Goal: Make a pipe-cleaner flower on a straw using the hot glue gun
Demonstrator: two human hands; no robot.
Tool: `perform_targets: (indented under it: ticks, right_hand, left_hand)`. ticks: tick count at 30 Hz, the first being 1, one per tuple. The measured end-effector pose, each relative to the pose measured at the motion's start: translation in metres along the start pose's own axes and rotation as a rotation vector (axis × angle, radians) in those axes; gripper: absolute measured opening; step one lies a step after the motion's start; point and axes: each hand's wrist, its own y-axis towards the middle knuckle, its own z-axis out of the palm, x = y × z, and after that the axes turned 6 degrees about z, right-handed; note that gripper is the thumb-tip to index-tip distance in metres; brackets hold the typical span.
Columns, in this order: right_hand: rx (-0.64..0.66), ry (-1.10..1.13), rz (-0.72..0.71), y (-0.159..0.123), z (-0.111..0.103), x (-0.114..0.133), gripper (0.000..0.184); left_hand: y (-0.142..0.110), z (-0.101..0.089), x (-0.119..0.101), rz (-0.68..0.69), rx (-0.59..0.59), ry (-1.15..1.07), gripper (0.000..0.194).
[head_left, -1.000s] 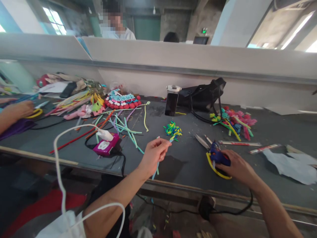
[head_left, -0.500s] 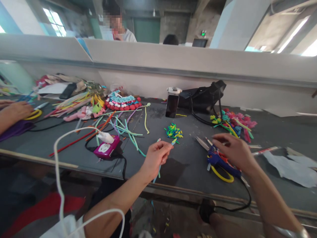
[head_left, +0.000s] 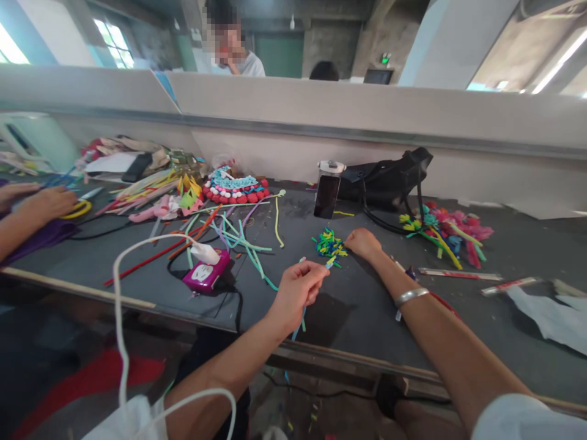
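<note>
Presently, left hand (head_left: 296, 294) pinches thin pale-blue stem, yellow bits (head_left: 331, 261) at tip; right hand (head_left: 364, 244), fingers bunched, at multicoloured pile of short pieces (head_left: 327, 243), many loose; right grip unclear.

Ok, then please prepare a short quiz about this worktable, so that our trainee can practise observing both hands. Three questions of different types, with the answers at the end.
1. Where are the fingers of the right hand?
A) On the black bag
B) At the pile of small pieces
C) On the phone

2. True or false: the left hand pinches a yellow-tipped piece.

3. Fill in: the silver bracelet is on the person's ____ wrist.

Key: 1 B; 2 true; 3 right.
</note>
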Motion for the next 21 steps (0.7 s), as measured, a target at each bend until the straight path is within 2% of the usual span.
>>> perform_targets:
  ticks: [5,7,10,11,13,16,18,21]
  right_hand:
    - [-0.022,0.081,-0.062,-0.016,-0.014,-0.007,0.016]
    - [-0.052,0.144,-0.108,-0.037,-0.021,-0.013,0.014]
    - [-0.066,0.252,-0.174,-0.086,-0.027,-0.022,0.015]
    - [-0.059,0.306,-0.2,-0.104,-0.026,-0.024,0.017]
    - [-0.027,0.574,-0.258,-0.138,-0.024,-0.029,0.021]
    - [0.003,0.824,-0.22,-0.174,-0.015,-0.031,0.027]
    - [0.0,0.877,-0.206,-0.186,-0.01,-0.03,0.031]
    - [0.003,0.838,-0.254,-0.191,-0.005,-0.026,0.03]
  left_hand:
    - [0.001,-0.001,0.002,-0.001,-0.005,-0.021,0.025]
    - [0.002,0.0,0.003,0.01,-0.01,-0.027,0.026]
    - [0.003,0.0,0.006,0.026,-0.043,-0.028,0.029]
    - [0.003,0.001,0.007,0.029,-0.051,-0.026,0.03]
    - [0.003,0.002,0.01,0.036,-0.049,-0.018,0.031]
    - [0.001,0.005,0.014,0.035,-0.009,-0.003,0.032]
    - [-0.001,0.007,0.016,0.024,0.026,0.004,0.033]
    - [-0.005,0.009,0.02,0.013,0.06,-0.001,0.033]
